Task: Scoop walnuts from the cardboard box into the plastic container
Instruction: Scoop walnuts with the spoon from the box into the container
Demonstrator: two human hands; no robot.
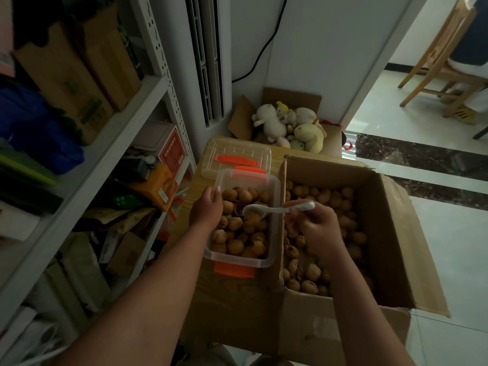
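The left hand [206,210] curls over the 9 o'clock rim of the plastic container [237,262], which holds walnuts [236,245] and sits on the counter [227,299]. A white spoon [274,208] reaches over them, its handle pinched by the right hand [317,228] above the cardboard box [390,220], just beside the container at 3 o'clock.

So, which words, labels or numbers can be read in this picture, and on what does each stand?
No text can be read.
red box on the shelf: white characters, too blurred.
orange box: white label, too small.
shelf carton: green print, too blurred.
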